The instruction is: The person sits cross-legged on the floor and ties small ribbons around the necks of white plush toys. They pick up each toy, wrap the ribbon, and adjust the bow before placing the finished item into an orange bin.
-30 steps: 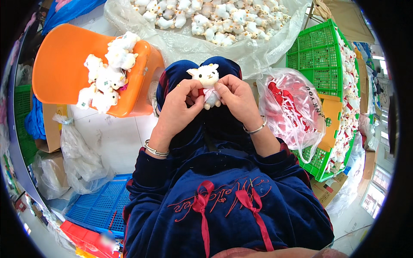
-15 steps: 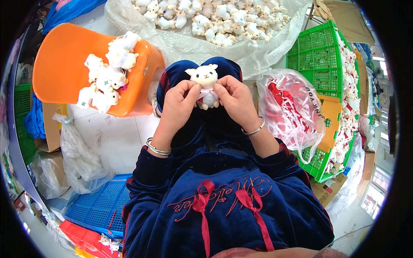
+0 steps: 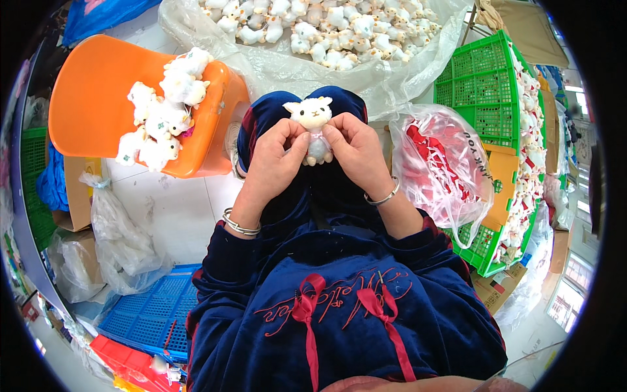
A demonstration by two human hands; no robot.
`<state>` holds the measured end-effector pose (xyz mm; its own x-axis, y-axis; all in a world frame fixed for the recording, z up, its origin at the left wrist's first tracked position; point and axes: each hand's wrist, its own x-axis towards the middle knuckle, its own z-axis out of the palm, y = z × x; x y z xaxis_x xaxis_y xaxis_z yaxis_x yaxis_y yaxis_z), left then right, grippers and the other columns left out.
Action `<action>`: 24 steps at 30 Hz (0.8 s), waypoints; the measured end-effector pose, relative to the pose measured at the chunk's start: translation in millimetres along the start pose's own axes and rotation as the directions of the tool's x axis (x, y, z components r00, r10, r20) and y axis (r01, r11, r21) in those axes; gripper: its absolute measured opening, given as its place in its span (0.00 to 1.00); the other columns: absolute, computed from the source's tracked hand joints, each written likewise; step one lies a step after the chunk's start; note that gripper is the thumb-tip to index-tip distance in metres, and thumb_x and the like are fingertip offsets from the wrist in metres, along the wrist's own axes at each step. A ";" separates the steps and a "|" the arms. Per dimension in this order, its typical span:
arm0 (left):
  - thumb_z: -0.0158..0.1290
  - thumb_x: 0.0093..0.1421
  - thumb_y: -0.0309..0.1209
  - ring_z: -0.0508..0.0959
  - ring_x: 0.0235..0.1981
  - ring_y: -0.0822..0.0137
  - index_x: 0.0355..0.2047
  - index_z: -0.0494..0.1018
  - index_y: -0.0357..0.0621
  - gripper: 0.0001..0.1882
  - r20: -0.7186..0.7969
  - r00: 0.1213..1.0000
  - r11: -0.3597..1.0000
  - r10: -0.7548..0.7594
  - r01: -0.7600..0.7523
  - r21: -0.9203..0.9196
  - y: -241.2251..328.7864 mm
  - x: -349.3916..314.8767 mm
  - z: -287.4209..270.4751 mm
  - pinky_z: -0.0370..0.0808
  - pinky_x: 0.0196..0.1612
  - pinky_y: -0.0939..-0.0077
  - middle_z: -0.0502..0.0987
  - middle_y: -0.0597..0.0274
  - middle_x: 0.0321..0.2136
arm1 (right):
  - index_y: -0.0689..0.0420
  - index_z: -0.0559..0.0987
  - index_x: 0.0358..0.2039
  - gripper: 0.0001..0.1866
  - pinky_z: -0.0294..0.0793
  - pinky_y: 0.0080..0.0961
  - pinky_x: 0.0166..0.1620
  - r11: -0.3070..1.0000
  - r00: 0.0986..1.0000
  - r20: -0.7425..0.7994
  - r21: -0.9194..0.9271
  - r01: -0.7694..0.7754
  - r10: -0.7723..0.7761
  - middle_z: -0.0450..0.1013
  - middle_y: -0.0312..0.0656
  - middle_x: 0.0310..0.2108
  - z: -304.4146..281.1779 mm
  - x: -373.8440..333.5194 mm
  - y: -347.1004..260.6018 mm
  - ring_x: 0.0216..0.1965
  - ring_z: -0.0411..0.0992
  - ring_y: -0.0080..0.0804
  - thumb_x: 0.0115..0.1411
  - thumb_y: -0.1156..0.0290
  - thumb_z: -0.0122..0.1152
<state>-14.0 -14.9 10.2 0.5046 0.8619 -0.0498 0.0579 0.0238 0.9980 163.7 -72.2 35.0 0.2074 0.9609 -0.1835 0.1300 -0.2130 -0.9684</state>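
A small white plush lamb (image 3: pixel 312 115) sits upright above my knees, its face turned up toward me. My left hand (image 3: pixel 281 149) pinches it at the neck on the left side, thumb against index finger. On the opposite side my right hand (image 3: pixel 353 142) closes thumb and finger at the same height. A pale pink strip shows at the lamb's neck between the thumbs; most of it is hidden by my fingers. The lamb's pale body and little feet hang below the thumbs.
Several plush lambs (image 3: pixel 171 117) lie on an orange chair (image 3: pixel 91 98) at the left. Beyond my knees, a large clear plastic sheet (image 3: pixel 274 81) holds a heap of lambs. To the right are a clear bag (image 3: pixel 408 176) with red ribbons and a green crate (image 3: pixel 470 85). A blue crate (image 3: pixel 153 313) stands at lower left.
My left hand has shifted slightly right and closer to the lamb's middle. The red bit seen beside its left side is now out of sight behind my fingers.
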 end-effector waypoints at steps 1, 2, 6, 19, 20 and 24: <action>0.54 0.68 0.28 0.71 0.29 0.79 0.37 0.74 0.38 0.05 0.010 1.000 1.000 -0.001 0.002 -0.025 -0.7 -0.2 0.3 0.71 0.33 0.81 0.76 0.67 0.28 | 0.64 0.77 0.36 0.10 0.70 0.20 0.31 1.000 1.000 -0.008 -0.004 0.004 -0.004 0.76 0.36 0.26 0.9 -0.5 -1.6 0.27 0.69 0.17 0.70 0.69 0.59; 0.53 0.69 0.28 0.71 0.29 0.80 0.37 0.73 0.38 0.05 0.016 0.999 0.997 -0.029 0.030 -0.068 0.5 -0.8 0.3 0.71 0.34 0.82 0.75 0.68 0.29 | 0.64 0.77 0.36 0.10 0.70 0.20 0.31 1.000 1.000 -0.016 -0.008 0.009 -0.009 0.76 0.36 0.26 1.3 -0.7 -2.4 0.27 0.69 0.17 0.70 0.69 0.59; 0.51 0.70 0.28 0.70 0.30 0.81 0.36 0.73 0.41 0.05 0.043 0.995 0.966 -0.093 0.100 -0.238 -2.4 -2.3 0.9 0.70 0.34 0.82 0.74 0.71 0.29 | 0.63 0.76 0.35 0.10 0.70 0.19 0.30 1.000 1.000 -0.014 -0.016 0.022 -0.022 0.75 0.34 0.26 2.5 -1.5 0.1 0.27 0.69 0.16 0.71 0.70 0.57; 0.56 0.68 0.33 0.75 0.31 0.81 0.42 0.81 0.34 0.12 0.095 0.961 0.962 -0.261 0.267 -0.050 15.4 4.4 -31.2 0.72 0.35 0.83 0.81 0.68 0.30 | 0.62 0.77 0.36 0.09 0.69 0.16 0.29 0.988 0.997 0.051 0.145 -0.061 0.054 0.74 0.31 0.27 1.9 -1.0 -4.8 0.26 0.68 0.13 0.71 0.70 0.58; 0.56 0.67 0.33 0.76 0.31 0.81 0.42 0.81 0.34 0.13 0.098 0.962 0.967 -0.255 0.253 0.027 20.6 5.6 -34.5 0.73 0.34 0.82 0.82 0.67 0.30 | 0.62 0.77 0.36 0.09 0.69 0.16 0.29 0.990 0.998 0.048 0.128 -0.053 0.048 0.74 0.31 0.27 3.3 -1.6 -5.3 0.26 0.68 0.13 0.71 0.70 0.58; 0.61 0.64 0.32 0.74 0.25 0.85 0.41 0.82 0.34 0.12 0.137 0.953 0.929 -0.271 0.222 0.298 52.1 6.2 -33.9 0.69 0.26 0.86 0.80 0.70 0.26 | 0.63 0.77 0.36 0.09 0.69 0.17 0.29 0.995 0.998 0.045 0.092 -0.037 0.033 0.75 0.32 0.27 3.4 0.5 -4.3 0.26 0.69 0.14 0.71 0.70 0.59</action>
<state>-37.0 8.8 63.2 0.5828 0.7455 -0.3234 0.4221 0.0623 0.9044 159.9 -70.2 38.4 0.1681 0.9604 -0.2222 0.0324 -0.2307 -0.9725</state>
